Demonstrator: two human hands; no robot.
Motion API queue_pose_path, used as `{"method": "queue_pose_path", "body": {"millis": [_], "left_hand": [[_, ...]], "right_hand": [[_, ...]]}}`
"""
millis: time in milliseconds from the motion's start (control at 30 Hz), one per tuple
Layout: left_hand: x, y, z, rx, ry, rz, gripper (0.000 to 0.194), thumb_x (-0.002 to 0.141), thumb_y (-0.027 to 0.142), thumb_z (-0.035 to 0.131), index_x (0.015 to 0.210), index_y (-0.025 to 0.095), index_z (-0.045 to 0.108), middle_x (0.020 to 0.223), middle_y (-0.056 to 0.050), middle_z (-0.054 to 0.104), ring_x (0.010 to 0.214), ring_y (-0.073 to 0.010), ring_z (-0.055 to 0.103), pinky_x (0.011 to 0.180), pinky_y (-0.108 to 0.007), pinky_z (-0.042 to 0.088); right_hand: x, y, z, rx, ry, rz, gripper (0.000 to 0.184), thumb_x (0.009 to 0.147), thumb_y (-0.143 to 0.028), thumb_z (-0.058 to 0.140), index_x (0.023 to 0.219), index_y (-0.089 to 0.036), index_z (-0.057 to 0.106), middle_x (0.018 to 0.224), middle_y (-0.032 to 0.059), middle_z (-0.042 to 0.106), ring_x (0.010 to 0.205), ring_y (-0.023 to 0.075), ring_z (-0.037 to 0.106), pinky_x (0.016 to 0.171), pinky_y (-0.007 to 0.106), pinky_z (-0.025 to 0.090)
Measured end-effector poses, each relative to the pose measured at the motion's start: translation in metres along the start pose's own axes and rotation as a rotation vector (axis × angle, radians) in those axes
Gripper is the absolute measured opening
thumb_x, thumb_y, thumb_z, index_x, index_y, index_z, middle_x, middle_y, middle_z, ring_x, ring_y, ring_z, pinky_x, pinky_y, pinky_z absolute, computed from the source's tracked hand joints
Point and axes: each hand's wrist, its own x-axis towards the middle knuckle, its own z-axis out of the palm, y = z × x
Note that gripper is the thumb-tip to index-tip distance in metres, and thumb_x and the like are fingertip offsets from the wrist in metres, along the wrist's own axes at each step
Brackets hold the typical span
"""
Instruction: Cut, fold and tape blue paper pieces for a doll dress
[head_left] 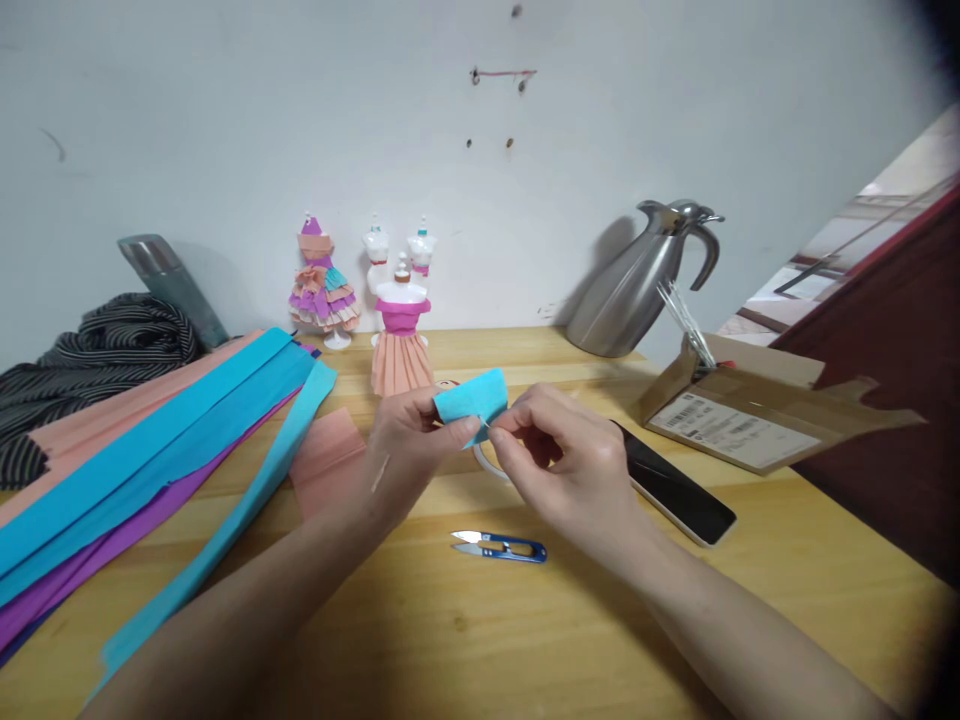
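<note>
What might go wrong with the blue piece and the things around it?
The blue piece looks thin, so it might crease or tear between the left hand and right hand.
The open snips lie near both hands, so a lowered hand could get scratched.
The peach-skirted dress form looks close beyond the left hand; a bump might topple it.

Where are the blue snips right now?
In the head view, the blue snips lie on the wooden table below centre, nearer the viewer than the held turquoise paper, with the phone to their right.
</note>
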Motion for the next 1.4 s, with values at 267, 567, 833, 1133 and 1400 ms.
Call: {"method": "queue_pose_path", "body": {"millis": [267,567,833,1133,1400], "left_hand": [[-0.001,0.001,0.001,0.082,-0.002,0.054,0.008,0.068,0.022,0.071,0.070,0.015,0.069,0.071,0.000,0.067,0.069,-0.0130,0.057,0.070,-0.027,0.046],[-0.006,0.003,0.004,0.436,0.098,0.347,0.009,0.072,0.013,0.063,0.064,0.018,0.064,0.065,0.002,0.063,0.063,-0.0125,0.054,0.060,-0.024,0.045],[-0.009,0.006,0.008,0.564,0.132,0.437,0.012,0.074,0.009,0.060,0.068,0.019,0.064,0.066,0.002,0.064,0.061,-0.0114,0.055,0.059,-0.023,0.045],[-0.010,0.003,0.009,0.471,0.130,0.407,0.011,0.071,0.010,0.063,0.070,0.020,0.065,0.070,0.002,0.066,0.063,-0.0129,0.057,0.062,-0.026,0.048],[-0.011,0.001,0.008,0.457,0.132,0.424,0.014,0.072,0.010,0.063,0.070,0.022,0.069,0.067,0.001,0.067,0.064,-0.0151,0.058,0.064,-0.029,0.045]], "right_hand": [[-0.001,0.003,0.001,-0.015,0.014,-0.015,0.017,0.080,-0.008,0.054,0.066,-0.018,0.052,0.061,-0.0022,0.047,0.051,0.0087,0.040,0.048,0.023,0.033],[0.000,0.000,0.000,-0.020,0.017,-0.014,0.016,0.080,-0.009,0.054,0.068,-0.019,0.051,0.061,-0.0021,0.046,0.052,0.0100,0.041,0.048,0.024,0.034],[0.000,0.001,0.001,-0.022,0.036,-0.024,0.017,0.080,-0.008,0.054,0.067,-0.019,0.051,0.061,-0.0025,0.044,0.051,0.0093,0.040,0.048,0.024,0.033],[0.000,-0.002,0.000,-0.059,0.049,-0.067,0.018,0.082,-0.008,0.053,0.067,-0.019,0.050,0.060,-0.0021,0.045,0.051,0.0098,0.040,0.046,0.024,0.033],[-0.001,-0.004,-0.001,-0.070,0.040,-0.059,0.019,0.082,-0.008,0.053,0.066,-0.019,0.053,0.059,-0.0023,0.044,0.050,0.0099,0.041,0.046,0.024,0.033]]}}
